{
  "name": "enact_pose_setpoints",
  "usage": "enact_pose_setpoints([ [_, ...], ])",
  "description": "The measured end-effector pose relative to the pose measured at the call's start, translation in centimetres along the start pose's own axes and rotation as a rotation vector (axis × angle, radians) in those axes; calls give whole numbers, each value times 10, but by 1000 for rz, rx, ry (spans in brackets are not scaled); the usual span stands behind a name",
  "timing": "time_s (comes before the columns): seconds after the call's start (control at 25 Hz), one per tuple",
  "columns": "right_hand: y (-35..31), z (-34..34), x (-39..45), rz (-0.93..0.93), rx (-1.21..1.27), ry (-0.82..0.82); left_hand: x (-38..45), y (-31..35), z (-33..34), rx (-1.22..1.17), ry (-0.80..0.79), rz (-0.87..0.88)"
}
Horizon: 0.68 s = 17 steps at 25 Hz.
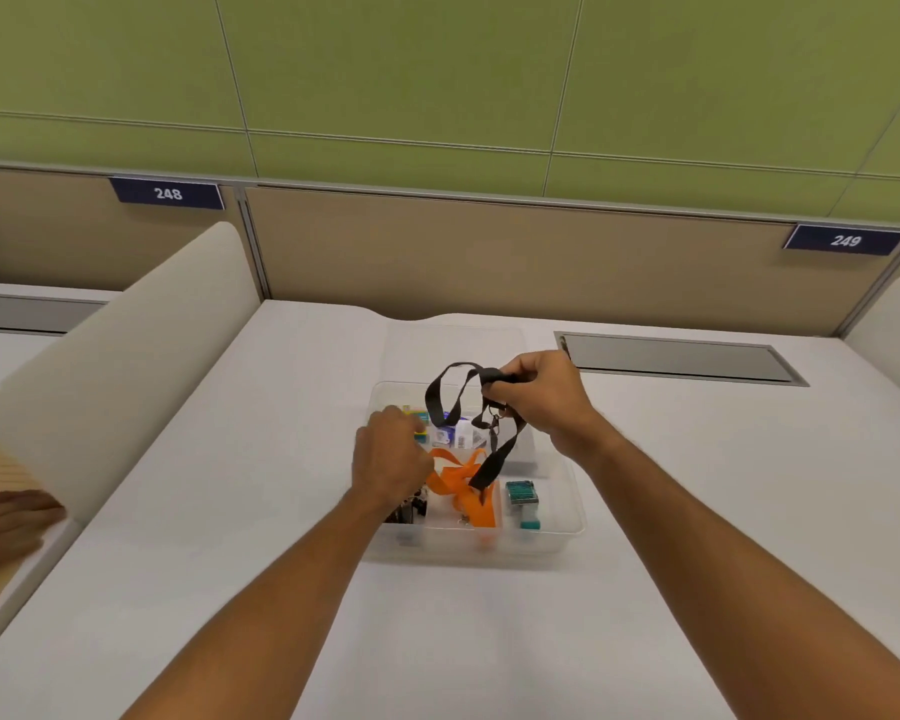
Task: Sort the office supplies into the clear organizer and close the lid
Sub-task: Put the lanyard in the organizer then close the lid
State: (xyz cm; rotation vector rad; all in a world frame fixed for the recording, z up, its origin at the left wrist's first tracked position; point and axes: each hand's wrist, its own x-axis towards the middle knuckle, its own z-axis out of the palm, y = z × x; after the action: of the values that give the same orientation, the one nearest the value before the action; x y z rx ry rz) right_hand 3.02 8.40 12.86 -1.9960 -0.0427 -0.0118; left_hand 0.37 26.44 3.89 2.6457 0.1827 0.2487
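White desk (pixel 489 641), green wall (pixel 437 70), possibly tiled.

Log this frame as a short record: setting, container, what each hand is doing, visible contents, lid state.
setting: white desk in a partitioned booth
container: clear organizer, open
right hand: holds black lanyard above the organizer, its strap end trailing inside
left hand: reaching into the organizer's left side; grasp hidden
contents: orange lanyard, teal items, small packets
lid: off, lying behind the organizer
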Motion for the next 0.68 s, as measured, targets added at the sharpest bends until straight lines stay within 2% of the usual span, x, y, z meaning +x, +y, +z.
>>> enact_pose_setpoints([
  [0.16, 23, 22, 2, 44, -101, -60, -6, -29, -4, 78, 56, -58],
  [0.36, 50, 30, 3, 72, -599, -187, -7, -42, -4, 52, 29, -45],
  [0.44, 55, 40, -1, 43, -767, -230, -8, -42, -2, 69, 7, -25],
  [0.68, 71, 79, -12, -134, -1020, -315, -12, -31, 7, 80, -101, 94],
])
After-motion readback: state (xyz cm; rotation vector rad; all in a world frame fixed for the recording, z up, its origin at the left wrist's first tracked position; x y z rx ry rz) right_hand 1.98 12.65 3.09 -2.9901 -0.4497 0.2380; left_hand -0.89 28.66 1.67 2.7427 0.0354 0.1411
